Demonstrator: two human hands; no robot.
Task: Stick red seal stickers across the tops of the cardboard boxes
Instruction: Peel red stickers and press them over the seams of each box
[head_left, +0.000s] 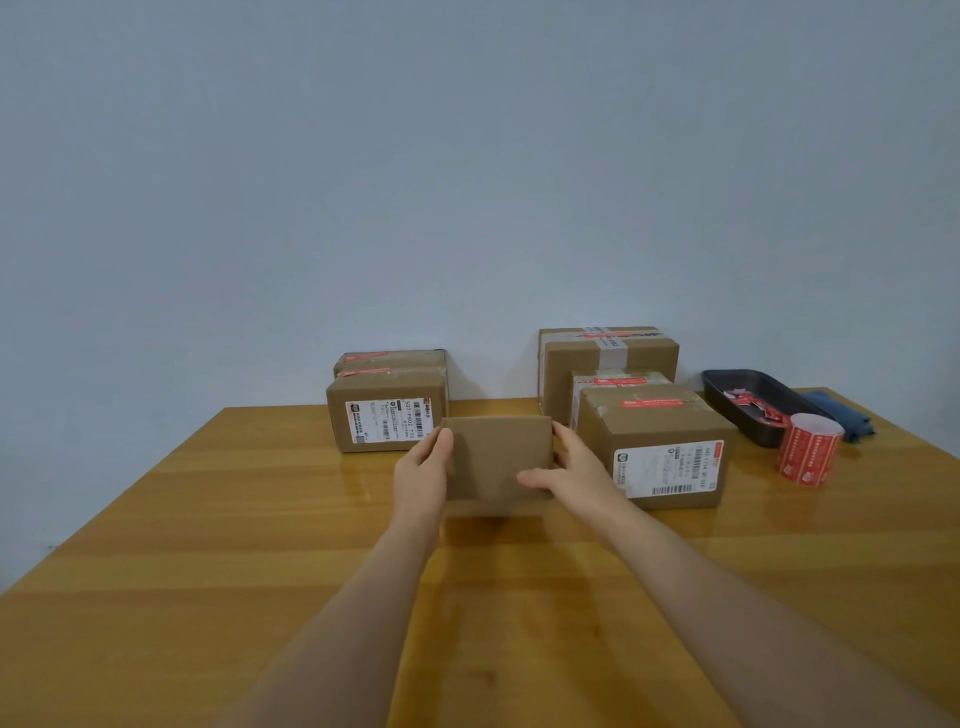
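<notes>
I hold a small plain cardboard box (496, 452) just above the middle of the wooden table (208, 519). My left hand (422, 475) grips its left end and my right hand (569, 470) grips its right end, thumb across the near face. Its top is hidden from me. A roll of red seal stickers (809, 449) stands upright at the right. Two boxes (387, 410) with red seals on top sit behind at the left. At the right stand a labelled box (657, 447) with a red seal, another sealed box (615, 379) behind it, and a taller taped box (608, 353).
A dark tray (753, 400) holding red scraps lies at the back right by the wall, with a blue cloth (836, 413) beside it. The table's left edge runs diagonally at the left. A plain wall stands behind the boxes.
</notes>
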